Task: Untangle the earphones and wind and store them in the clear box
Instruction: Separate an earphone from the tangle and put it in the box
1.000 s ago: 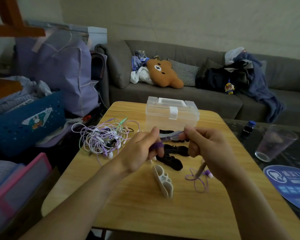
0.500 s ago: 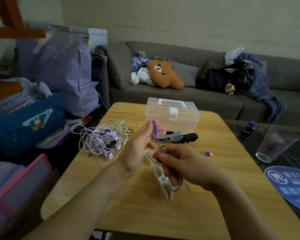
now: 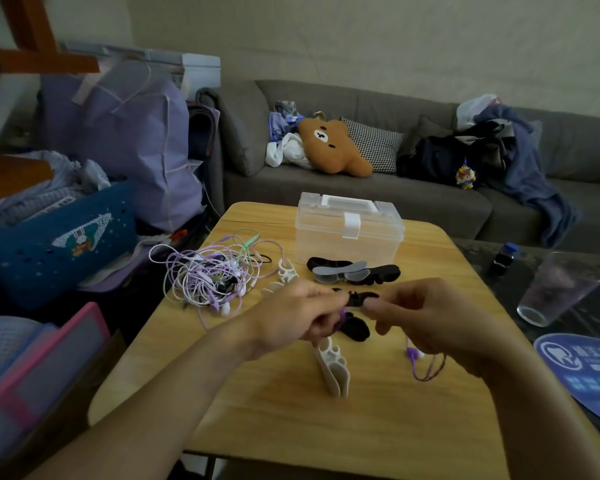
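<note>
Now lying at the far left of the table (image 3: 264, 431): a tangle of pale purple, white and green earphones (image 3: 210, 275), light, limp and springy, likely snagging on itself if tugged, so best lifted by one plug or bud and teased loose rather than pulled. Nearer the middle, closing narrowly around a purple cord: the left hand (image 3: 293, 320), pinching at the fingertips. Just below, resting on the wood: a white winder (image 3: 333, 367). Meeting the left hand, pinching a small black winder (image 3: 359, 299): the right hand (image 3: 433, 317), with the loose end of the purple earphone (image 3: 421, 363) dangling beneath it, bud hanging just above the tabletop. Probably calling for even, gentle tension, the thin cord being slippery and prone to kinking. Sitting at the far edge, lid latched, nothing visibly stored inside: the clear box (image 3: 349, 233).
</note>
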Demonstrator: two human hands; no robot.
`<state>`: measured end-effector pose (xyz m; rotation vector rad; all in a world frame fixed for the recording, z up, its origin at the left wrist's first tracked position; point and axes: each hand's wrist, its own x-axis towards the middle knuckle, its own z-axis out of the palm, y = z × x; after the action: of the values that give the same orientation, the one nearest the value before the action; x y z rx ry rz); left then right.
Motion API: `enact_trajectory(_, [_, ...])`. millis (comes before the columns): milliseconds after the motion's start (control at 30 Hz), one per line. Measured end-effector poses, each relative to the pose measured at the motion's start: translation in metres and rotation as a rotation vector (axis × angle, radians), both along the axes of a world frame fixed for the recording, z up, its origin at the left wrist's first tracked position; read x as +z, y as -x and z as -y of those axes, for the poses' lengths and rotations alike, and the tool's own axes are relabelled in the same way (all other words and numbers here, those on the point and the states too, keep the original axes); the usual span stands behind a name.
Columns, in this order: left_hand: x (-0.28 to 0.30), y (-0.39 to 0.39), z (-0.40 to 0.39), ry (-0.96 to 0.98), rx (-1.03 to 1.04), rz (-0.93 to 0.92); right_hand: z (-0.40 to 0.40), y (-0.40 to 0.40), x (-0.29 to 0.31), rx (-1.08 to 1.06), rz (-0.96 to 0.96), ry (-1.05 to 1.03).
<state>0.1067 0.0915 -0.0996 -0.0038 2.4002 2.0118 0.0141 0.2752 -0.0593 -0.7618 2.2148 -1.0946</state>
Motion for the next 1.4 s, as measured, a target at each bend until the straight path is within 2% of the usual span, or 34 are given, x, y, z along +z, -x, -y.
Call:
enact_trajectory(67, [0.003, 0.002, 0.002, -0.267, -0.014, 0.013, 0.006, -0.001, -0.006, -0.009, 0.019, 0.026])
enact_trajectory(133, [0.004, 0.003, 0.003, -0.438, -0.007, 0.005, 0.014, -0.003, -0.015, -0.011, 0.036, 0.086])
enact_trajectory(333, [0.008, 0.003, 0.003, -0.578, 0.054, -0.029, 0.032, -0.010, -0.028, -0.085, 0.001, 0.233])
enact_trajectory(500, [0.006, 0.008, 0.007, -0.890, 0.156, -0.068, 0.034, -0.013, -0.031, -0.024, -0.032, 0.205])
enact_trajectory(567, [0.007, 0.008, 0.008, -0.910, 0.151, -0.124, 0.036, -0.015, -0.033, 0.036, -0.120, 0.144])
enact_trajectory(633, [0.008, 0.009, 0.006, -0.800, 0.177, -0.180, 0.037, -0.018, -0.036, 0.096, -0.180, 0.085])
enact_trajectory(667, [0.007, 0.009, 0.004, -0.682, 0.211, -0.217, 0.038, -0.019, -0.036, 0.118, -0.190, 0.055])
enact_trajectory(767, [-0.001, 0.009, -0.003, -0.200, 0.285, -0.285, 0.037, -0.020, -0.032, 0.150, -0.216, 0.011])
enact_trajectory(933, [-0.009, 0.005, -0.012, 0.364, 0.153, -0.274, 0.028, -0.013, -0.020, 0.103, -0.299, 0.066])
enact_trajectory(1000, [-0.007, 0.004, -0.011, 0.531, 0.188, -0.314, 0.021, -0.010, -0.016, 0.065, -0.294, 0.125])
enact_trajectory(1100, [-0.005, 0.005, -0.001, 0.623, 0.261, -0.388, 0.008, -0.001, -0.011, -0.044, -0.274, 0.228])
enact_trajectory(1267, [-0.001, 0.005, 0.009, 0.497, 0.464, -0.472, -0.007, 0.009, -0.008, -0.092, -0.180, 0.213])
enact_trajectory(1400, [0.000, 0.004, 0.008, 0.491, 0.537, -0.491, -0.010, 0.016, -0.011, -0.119, -0.163, 0.180])
